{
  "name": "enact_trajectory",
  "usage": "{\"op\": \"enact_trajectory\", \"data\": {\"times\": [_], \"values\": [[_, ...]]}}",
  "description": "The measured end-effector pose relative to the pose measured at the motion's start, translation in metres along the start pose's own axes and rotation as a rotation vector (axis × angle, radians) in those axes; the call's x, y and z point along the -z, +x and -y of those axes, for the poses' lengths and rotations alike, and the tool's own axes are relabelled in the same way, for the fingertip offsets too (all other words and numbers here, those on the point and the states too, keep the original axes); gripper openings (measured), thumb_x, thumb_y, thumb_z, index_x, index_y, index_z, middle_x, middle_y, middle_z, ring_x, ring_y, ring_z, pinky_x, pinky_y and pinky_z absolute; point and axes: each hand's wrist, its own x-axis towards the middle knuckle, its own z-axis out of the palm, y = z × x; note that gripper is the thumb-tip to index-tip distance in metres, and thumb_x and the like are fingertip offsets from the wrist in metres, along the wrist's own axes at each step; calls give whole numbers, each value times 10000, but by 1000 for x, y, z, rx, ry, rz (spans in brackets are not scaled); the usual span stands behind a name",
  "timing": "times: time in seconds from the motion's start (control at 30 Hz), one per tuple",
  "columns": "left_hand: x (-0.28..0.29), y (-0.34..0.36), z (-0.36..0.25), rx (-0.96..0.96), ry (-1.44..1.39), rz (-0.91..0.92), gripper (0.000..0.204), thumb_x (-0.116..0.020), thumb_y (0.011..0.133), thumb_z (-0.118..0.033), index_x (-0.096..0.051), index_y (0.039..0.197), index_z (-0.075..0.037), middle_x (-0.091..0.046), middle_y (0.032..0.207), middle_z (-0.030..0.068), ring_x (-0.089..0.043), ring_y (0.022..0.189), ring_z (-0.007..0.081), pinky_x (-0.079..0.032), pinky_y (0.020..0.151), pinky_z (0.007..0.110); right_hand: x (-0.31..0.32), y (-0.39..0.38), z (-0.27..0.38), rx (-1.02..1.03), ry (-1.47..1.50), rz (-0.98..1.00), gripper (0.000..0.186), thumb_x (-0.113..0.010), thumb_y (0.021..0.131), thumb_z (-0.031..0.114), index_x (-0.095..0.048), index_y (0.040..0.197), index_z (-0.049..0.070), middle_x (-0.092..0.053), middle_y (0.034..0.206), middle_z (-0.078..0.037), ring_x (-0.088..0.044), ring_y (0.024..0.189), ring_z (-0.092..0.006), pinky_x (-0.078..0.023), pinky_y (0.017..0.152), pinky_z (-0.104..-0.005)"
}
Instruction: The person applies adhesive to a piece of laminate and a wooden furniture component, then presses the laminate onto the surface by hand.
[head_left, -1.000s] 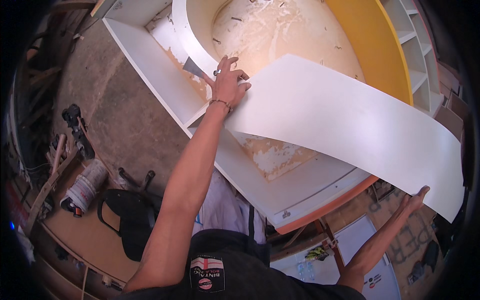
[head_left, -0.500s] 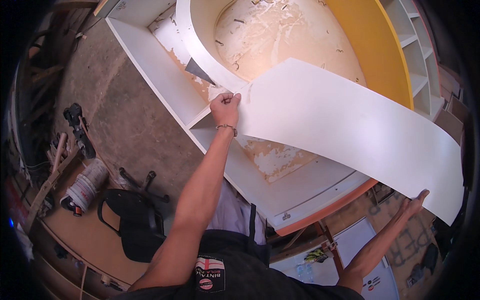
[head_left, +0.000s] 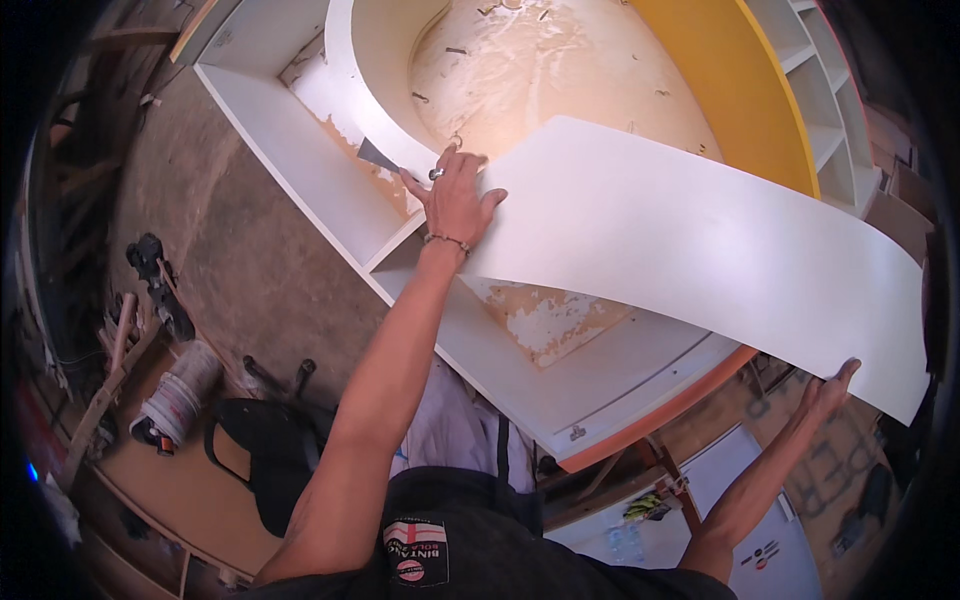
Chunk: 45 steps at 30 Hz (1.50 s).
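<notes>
A large white flexible sheet (head_left: 690,235), likely laminate, spans the cabinet, bowing down toward the right. My left hand (head_left: 458,205) lies palm down with fingers spread at the sheet's left end, beside the white curved strip (head_left: 352,95). It is open, gripping nothing. Just left of its fingers rests a grey triangular scraper blade (head_left: 378,156), whose narrow end runs up to the hand; I cannot tell whether they touch. My right hand (head_left: 830,388) is closed on the sheet's lower edge near the right end, thumb on top and fingers underneath.
The white cabinet (head_left: 300,180) has open compartments, patchy bare-board bottoms and an orange-edged rim (head_left: 640,415). A yellow curved panel (head_left: 740,85) and white shelves (head_left: 825,110) stand beyond. On the left are a paint bucket (head_left: 178,390), a black chair (head_left: 265,450) and a dark tool (head_left: 155,270).
My left hand has gone from a pinch at the sheet's corner to spread fingers, reaching slightly farther up. The right hand keeps its hold, and the sheet's right end sits slightly higher in view.
</notes>
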Motion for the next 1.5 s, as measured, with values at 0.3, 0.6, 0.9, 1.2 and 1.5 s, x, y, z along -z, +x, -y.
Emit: {"op": "enact_trajectory", "data": {"times": [0.3,0.6,0.9,1.2,1.5], "values": [[12,17,-11,158,13,231,520,-868,764,-399,-701,1183,-141,-671,1276,47,-513,1347,255,-22,1178,779,23,26,-28,14,53,100,495,-607,1071,228,-502,1423,-104,-624,1371,-169,-641,1195,-275,-547,1047,-430],[-32,-16,-52,-216,264,170,840,-639,973,-304,-190,1666,-150,-168,1740,31,-171,1600,266,-8,1218,732,30,36,-50,27,114,169,496,-589,1078,218,-454,1479,-41,-598,1399,-150,-626,1222,-265,-550,1018,-398],[-51,-27,-88,-349,294,168,828,-507,1019,-493,-159,1676,-130,-96,1759,36,-52,1620,270,12,1254,658,22,36,-87,53,177,164,476,-593,1075,164,-455,1471,-59,-575,1429,-147,-605,1246,-254,-513,1063,-377],[-57,-29,-98,-357,399,137,800,-473,1023,-463,-157,1678,-131,-97,1757,74,-65,1617,309,-10,1260,644,38,45,-144,81,182,170,493,-624,1064,215,-484,1446,-63,-603,1387,-129,-610,1231,-243,-519,1052,-371],[-102,-30,-157,-247,452,148,759,-421,1058,-501,-133,1685,-185,-46,1765,43,-24,1623,301,0,1167,788,24,58,-158,6,377,145,468,-608,1056,137,-463,1465,-35,-576,1398,-133,-582,1261,-243,-484,1081,-372]]}}
